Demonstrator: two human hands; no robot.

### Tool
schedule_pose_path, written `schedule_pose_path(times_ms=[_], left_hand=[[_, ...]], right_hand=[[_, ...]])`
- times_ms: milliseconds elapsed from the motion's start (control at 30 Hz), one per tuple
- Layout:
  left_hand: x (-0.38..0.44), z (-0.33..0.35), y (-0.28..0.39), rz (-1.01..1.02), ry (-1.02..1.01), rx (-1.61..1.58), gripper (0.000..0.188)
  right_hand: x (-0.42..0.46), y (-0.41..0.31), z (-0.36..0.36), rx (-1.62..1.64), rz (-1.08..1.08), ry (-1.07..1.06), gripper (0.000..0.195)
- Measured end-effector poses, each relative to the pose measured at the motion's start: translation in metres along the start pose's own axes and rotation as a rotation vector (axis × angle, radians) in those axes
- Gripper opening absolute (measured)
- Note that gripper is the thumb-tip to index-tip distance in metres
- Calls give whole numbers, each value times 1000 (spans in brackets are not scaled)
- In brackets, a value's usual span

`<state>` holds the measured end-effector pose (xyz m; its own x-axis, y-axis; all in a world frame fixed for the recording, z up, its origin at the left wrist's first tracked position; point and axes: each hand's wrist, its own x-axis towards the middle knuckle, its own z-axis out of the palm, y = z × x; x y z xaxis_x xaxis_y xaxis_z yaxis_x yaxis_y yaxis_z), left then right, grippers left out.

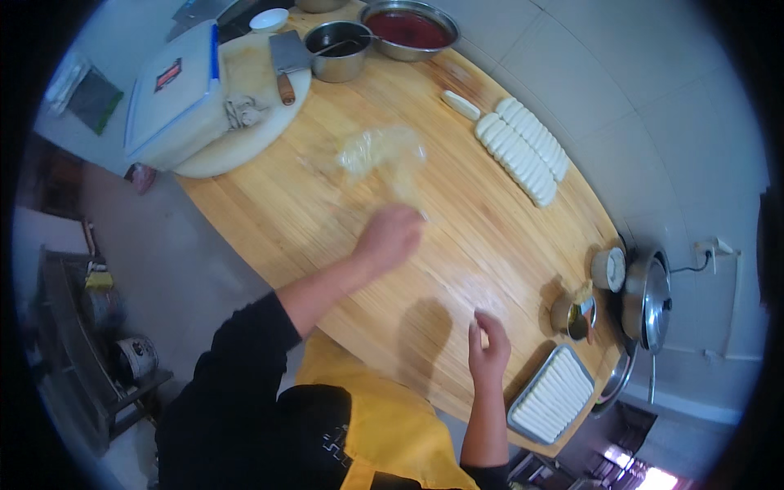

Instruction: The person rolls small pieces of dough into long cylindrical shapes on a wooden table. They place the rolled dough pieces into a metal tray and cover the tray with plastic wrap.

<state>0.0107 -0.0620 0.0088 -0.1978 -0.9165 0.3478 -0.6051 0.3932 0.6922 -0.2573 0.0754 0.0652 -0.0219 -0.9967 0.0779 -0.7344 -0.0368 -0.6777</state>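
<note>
My left hand (392,237) is closed in a fist over the middle of the wooden worktop (294,202). It grips one end of a crumpled clear plastic film (383,153), which trails away from the fist and is blurred by motion. Over the near part of the worktop, my right hand (491,349) has its thumb and forefinger slightly apart, with nothing visible between them. Close to that hand, at the table's right end, lies a metal tray (516,419) packed with white dough strips (551,398). Two rows of short white dough pieces (520,153) rest by the wall, with a single dough piece (460,105) beside them.
At the far left are a round cutting board (251,147), a cleaver (288,61) and a lidded plastic box (174,92). A metal pot (339,67) and a basin of red liquid (409,30) stand behind. To the right are a brush in a cup (572,315) and a lidded pan (649,300).
</note>
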Motion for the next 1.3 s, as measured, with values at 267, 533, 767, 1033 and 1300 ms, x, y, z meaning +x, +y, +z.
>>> schedule_pose_path(times_ms=[267,533,767,1033,1300], left_hand=[[-95,-16,35,-71,-210,-251,26],[-66,24,55,-15,-130,83,41],[-7,59,-20,-464,238,-436,28],[59,-40,-5,-810,-108,-790,32],[-22,40,48,-790,-29,-827,89]], right_hand=[[29,5,47,-189,5,61,78],[10,5,88,-184,139,98,97],[-19,23,52,-199,403,93,67],[-69,73,-35,804,595,524,35],[-92,65,-76,1249,643,382,58]])
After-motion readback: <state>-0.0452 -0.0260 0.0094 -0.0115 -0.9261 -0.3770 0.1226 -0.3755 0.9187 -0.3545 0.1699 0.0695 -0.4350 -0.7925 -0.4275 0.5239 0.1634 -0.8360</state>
